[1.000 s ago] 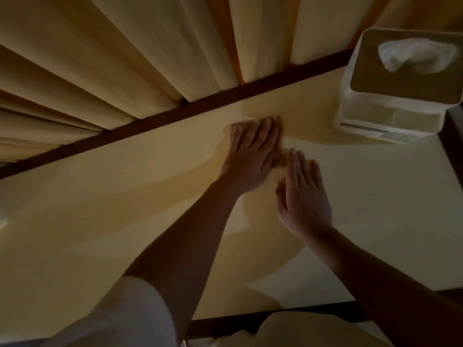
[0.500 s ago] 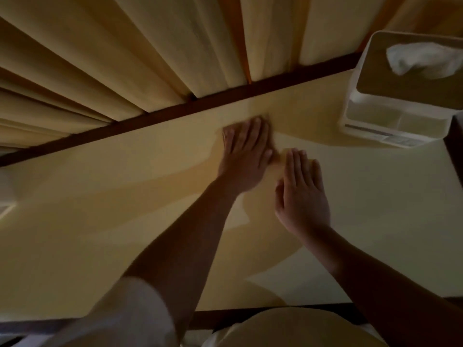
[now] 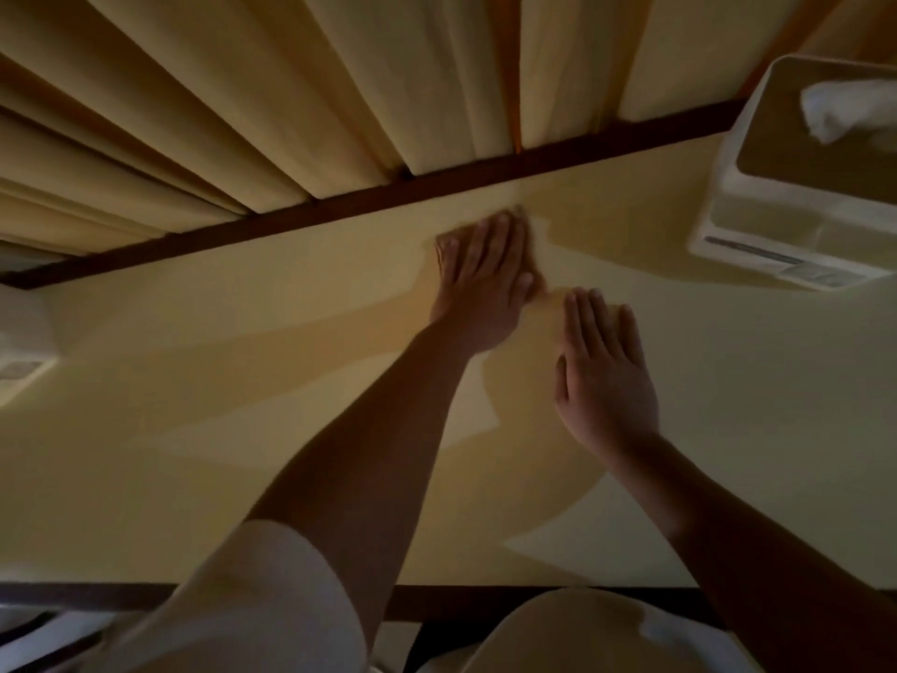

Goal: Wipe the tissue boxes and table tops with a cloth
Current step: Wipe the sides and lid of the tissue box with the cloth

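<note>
Drifted slightly left across table top (image 3: 194, 381), away from tissue box (image 3: 796, 201): left hand (image 3: 480, 284), fingers straight, pressing cloth (image 3: 536, 276) flat near far edge. Right hand (image 3: 602, 371) flat, empty, just beside. Stroke likely mid-surface; much top probably remains

I see wide bare table top (image 3: 194, 405) running between a box (image 3: 22, 352) at the left edge and the tissue box (image 3: 786, 225) standing in the far right corner. Behind the dark far rim (image 3: 291, 223), curtain (image 3: 291, 89) folds hang close, closing off that side.
</note>
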### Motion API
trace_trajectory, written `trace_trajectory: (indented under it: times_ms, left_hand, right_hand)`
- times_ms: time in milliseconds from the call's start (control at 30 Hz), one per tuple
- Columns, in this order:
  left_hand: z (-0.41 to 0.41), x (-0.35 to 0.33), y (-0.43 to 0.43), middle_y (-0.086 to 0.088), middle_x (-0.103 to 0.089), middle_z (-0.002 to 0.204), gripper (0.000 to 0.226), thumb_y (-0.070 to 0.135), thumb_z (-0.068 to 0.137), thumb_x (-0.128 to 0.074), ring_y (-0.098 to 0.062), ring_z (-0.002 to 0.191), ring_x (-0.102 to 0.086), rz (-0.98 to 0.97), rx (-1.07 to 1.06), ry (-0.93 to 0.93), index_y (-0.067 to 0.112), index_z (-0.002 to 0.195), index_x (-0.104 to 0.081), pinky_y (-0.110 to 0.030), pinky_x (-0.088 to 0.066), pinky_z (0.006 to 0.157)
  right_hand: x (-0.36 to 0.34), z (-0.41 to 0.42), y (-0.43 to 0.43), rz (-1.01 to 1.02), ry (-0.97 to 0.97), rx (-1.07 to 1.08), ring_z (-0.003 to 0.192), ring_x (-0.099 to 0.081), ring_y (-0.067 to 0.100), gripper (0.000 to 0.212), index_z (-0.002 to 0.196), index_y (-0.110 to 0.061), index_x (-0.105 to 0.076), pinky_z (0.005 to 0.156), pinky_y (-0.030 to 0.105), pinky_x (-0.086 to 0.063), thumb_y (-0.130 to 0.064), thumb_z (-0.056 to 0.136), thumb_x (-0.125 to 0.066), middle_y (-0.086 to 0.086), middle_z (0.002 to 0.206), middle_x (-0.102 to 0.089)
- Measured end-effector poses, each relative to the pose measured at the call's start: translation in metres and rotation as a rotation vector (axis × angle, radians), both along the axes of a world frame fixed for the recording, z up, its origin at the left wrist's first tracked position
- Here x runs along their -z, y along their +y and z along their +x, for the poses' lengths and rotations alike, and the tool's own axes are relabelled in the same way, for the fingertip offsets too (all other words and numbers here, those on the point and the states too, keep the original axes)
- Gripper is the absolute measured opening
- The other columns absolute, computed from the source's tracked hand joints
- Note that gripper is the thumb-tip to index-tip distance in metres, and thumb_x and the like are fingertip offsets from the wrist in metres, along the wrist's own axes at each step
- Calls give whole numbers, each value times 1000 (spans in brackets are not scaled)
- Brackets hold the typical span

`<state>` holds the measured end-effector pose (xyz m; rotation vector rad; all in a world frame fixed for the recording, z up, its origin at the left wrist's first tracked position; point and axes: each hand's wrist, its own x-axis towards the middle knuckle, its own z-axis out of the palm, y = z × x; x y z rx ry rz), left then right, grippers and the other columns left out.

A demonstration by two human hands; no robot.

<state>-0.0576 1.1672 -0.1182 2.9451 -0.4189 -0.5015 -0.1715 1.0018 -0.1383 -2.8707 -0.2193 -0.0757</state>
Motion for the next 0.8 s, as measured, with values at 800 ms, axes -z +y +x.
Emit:
trace_trajectory:
  times_ms: [800]
  left_hand:
    - [-132, -5, 294, 11, 17, 174, 66, 50, 109, -14, -11, 157, 23, -22, -97, 92, 29, 167, 9, -45, 10, 129]
  right_hand:
    - [-8, -32, 242, 57, 74, -167, 149, -40, 40, 62, 148, 9, -47, 123, 58, -28, -22, 96, -35, 25, 156, -47]
